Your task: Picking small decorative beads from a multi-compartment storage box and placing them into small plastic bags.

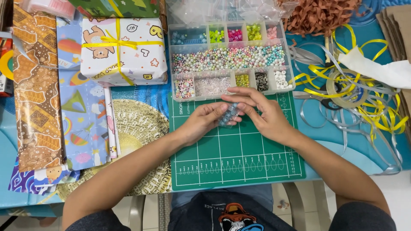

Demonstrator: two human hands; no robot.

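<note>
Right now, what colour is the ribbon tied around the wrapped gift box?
Yellow: the ribbon crosses the white, bear-printed gift box, clearest in the head view.

Both hands meet over the green cutting mat [235, 154]: left hand [201, 122] and right hand [267, 117] pinch a small clear packet [228, 114] between their fingers [239, 99], contents look like pale blue beads but too small to be sure. Just beyond the hands sits a clear compartmented bead box [229, 60], long middle tray full of pastel pearls. Left of it a wrapped gift box [124, 51] with yellow ribbon, wrapping-paper sheets [38, 98] far left, loose yellow and silver ribbon [364, 98] on the right of the bench.
</note>
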